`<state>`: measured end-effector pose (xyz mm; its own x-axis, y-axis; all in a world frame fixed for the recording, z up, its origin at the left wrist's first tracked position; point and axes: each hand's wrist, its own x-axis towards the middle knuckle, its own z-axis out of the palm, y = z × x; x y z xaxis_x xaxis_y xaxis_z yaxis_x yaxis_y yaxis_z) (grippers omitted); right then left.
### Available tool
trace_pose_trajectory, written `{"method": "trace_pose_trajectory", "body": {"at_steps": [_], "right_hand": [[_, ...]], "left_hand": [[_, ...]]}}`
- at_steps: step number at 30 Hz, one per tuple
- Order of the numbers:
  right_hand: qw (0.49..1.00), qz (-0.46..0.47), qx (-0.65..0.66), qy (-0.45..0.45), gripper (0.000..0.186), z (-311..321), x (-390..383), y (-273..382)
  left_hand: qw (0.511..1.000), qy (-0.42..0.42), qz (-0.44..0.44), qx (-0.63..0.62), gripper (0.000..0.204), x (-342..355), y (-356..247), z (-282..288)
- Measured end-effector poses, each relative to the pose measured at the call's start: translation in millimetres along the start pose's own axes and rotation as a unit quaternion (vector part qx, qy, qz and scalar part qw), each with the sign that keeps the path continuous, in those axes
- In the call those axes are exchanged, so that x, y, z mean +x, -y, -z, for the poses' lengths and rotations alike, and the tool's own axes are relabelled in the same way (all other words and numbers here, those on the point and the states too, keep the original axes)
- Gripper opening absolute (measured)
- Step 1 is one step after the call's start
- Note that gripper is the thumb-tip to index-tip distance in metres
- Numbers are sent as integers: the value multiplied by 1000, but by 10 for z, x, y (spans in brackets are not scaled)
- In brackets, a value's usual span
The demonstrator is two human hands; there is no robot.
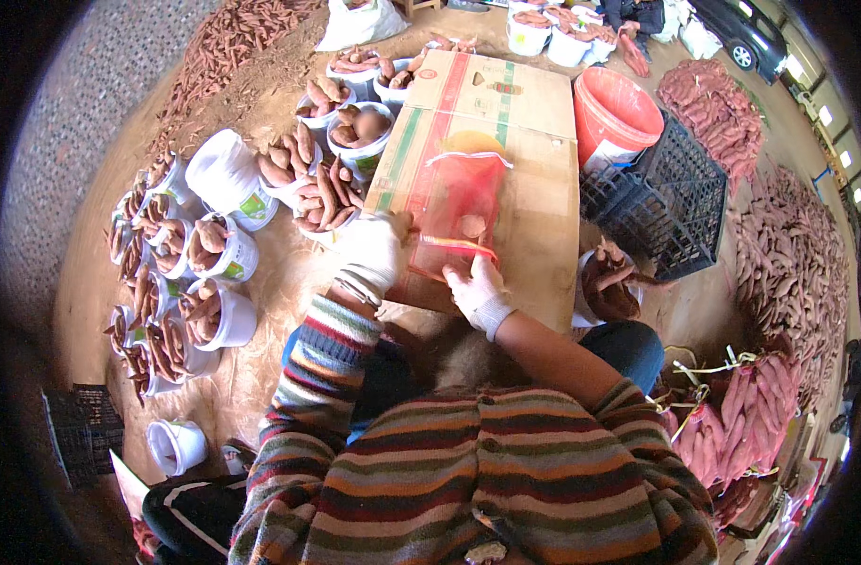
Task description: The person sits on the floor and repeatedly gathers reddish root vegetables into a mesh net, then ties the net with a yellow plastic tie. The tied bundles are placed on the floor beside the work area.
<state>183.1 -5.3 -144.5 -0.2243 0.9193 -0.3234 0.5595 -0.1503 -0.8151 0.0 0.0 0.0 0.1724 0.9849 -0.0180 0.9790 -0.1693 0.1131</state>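
A red mesh bag (461,200) lies flat on a printed cardboard surface (539,226) in front of me. A white cord edges its far end, and an orange-and-white band its near end. My right hand (478,290), in a pale glove, pinches that near band at its right side. At the bag's left, my left hand (374,247) rests over the cardboard's edge in a white glove. Its fingers are curled, and what they hold, if anything, is hidden. A small pale roundish patch (472,226) shows at the mesh.
White buckets of sweet potatoes (225,250) crowd the left. Beyond the cardboard's right edge stand a red bucket (619,108) and a black plastic crate (661,202). Filled red mesh bags (737,419) lie at right, near a sweet potato heap (793,268). A person (638,17) sits far off.
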Motion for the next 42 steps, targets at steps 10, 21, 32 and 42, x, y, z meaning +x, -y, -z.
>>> {"method": "trace_pose_trajectory", "body": {"at_steps": [10,21,32,42], "right_hand": [[931,129,-317,-125,32,638,-655,430],[952,270,142,-11,26,1506,-1167,-376],[831,-279,-480,43,31,2424,-892,-1930],[972,-192,7,-137,38,2759,-2279,-938]], "left_hand": [[591,-16,107,-799,45,-220,-207,-592],[667,114,114,-727,24,-173,-54,-675],[833,-4,8,-553,29,-206,12,-999],[761,-6,36,-648,29,-263,-245,-836]]}}
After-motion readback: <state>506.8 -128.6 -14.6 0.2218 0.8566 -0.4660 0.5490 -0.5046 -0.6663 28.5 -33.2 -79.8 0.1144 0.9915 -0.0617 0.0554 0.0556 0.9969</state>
